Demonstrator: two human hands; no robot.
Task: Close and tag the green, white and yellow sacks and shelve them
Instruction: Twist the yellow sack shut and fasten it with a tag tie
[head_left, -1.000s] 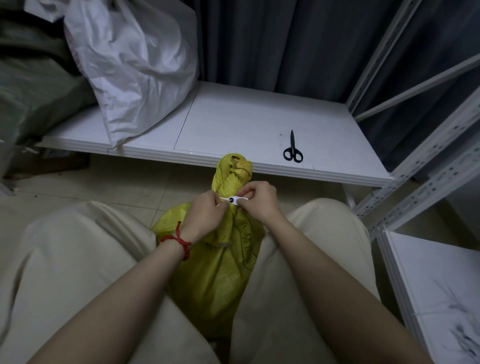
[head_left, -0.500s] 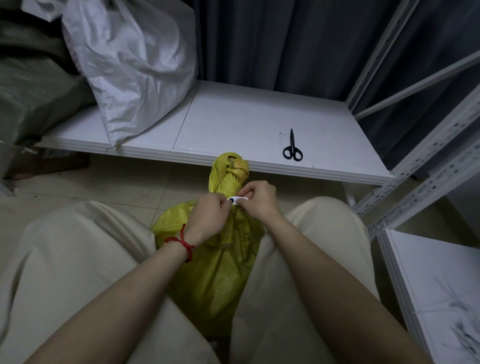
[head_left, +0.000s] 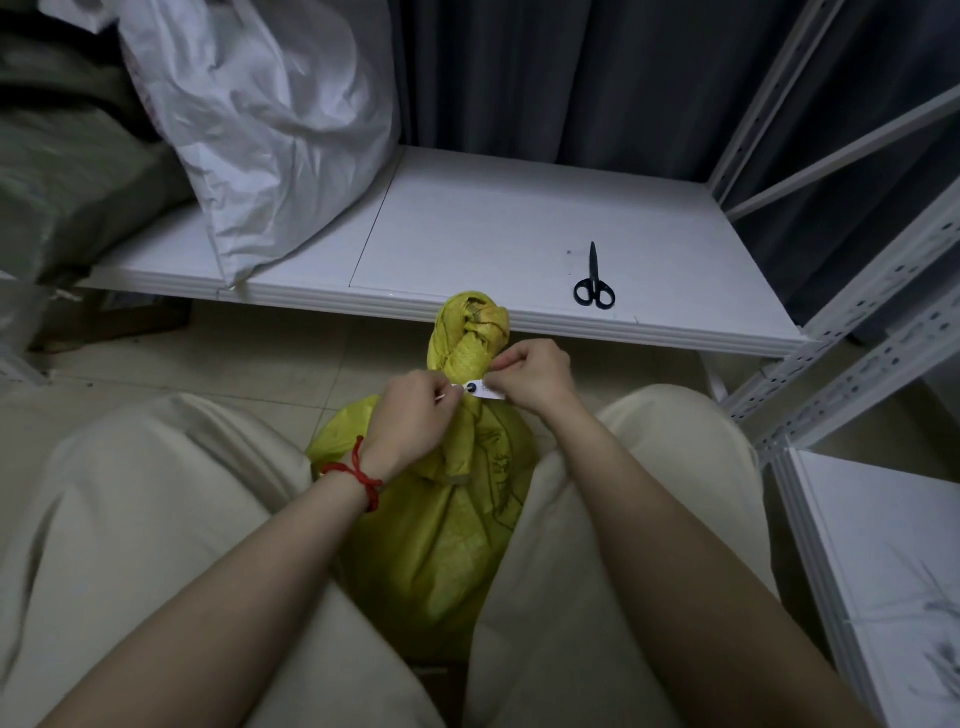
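Note:
A yellow sack (head_left: 441, 530) stands on the floor between my knees, its neck twisted into a knot (head_left: 475, 327). A small white tag (head_left: 483, 389) with a dark hole lies across the neck below the knot. My left hand (head_left: 415, 423) pinches the tag's string end at the left. My right hand (head_left: 535, 376) pinches the tag at the right. A white sack (head_left: 270, 119) leans on the low white shelf (head_left: 498, 234). A green sack (head_left: 67, 176) lies at the far left.
Black scissors (head_left: 594, 283) lie on the shelf right of the middle. White perforated rack posts (head_left: 857, 332) rise at the right, with another white shelf board (head_left: 893, 571) below them. A dark curtain hangs behind the shelf. The floor is pale tile.
My hands have barely shifted on the sack's neck; both keep working the tag below the knot. Nothing else has moved.

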